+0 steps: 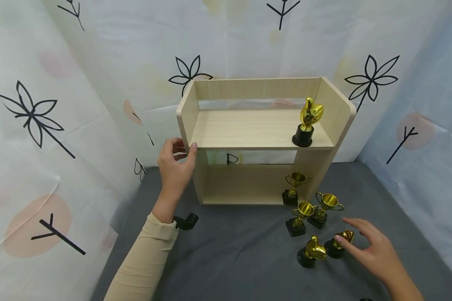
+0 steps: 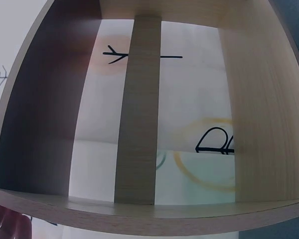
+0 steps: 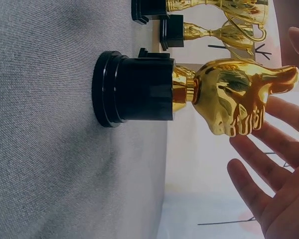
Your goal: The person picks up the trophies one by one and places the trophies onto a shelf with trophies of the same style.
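Note:
My left hand (image 1: 176, 171) grips the left side panel of a light wooden two-tier shelf (image 1: 241, 129), thumb at its front edge and curled fingers on the outside. In the left wrist view the shelf frame (image 2: 144, 219) fills the picture, with fingertips (image 2: 10, 224) at the lower left corner. My right hand (image 1: 374, 251) spreads around a gold thumbs-up trophy (image 1: 335, 249) on a round black base; the thumb overlaps it in the head view. Up close in the right wrist view, this trophy (image 3: 139, 89) stands upright on the cloth, beside the spread fingers (image 3: 259, 164).
A second thumbs-up trophy (image 1: 309, 254) stands just left of it. Two gold cup trophies (image 1: 296, 223) are on the grey cloth (image 1: 233, 259) before the shelf. Another cup trophy (image 1: 291, 194) is at the lower tier's right; a thumbs-up trophy (image 1: 304, 133) occupies the upper tier's right.

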Motion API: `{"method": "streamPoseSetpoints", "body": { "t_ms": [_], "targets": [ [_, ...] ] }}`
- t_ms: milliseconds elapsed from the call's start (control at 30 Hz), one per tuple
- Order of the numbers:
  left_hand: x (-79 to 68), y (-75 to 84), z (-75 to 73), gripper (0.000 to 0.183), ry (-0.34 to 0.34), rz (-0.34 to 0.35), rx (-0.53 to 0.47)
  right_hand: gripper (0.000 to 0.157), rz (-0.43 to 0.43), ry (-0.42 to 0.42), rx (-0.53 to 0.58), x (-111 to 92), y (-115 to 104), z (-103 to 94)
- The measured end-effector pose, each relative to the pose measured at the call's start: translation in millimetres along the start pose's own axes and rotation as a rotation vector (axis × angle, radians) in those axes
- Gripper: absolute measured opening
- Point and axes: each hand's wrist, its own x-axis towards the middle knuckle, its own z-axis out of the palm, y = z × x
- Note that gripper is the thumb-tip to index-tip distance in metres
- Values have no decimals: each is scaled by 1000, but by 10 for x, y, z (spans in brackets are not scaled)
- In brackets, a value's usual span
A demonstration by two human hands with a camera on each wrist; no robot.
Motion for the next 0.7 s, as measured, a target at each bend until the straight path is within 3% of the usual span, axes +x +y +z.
{"method": "streamPoseSetpoints", "body": {
  "t_ms": [333, 700],
  "targets": [
    [35, -42, 69, 33, 14, -14, -5, 57, -29, 15, 8, -19, 11, 52],
    [87, -25, 138, 31, 38, -53, -10, 55, 13, -2, -9, -46, 1, 78]
  ]
}}
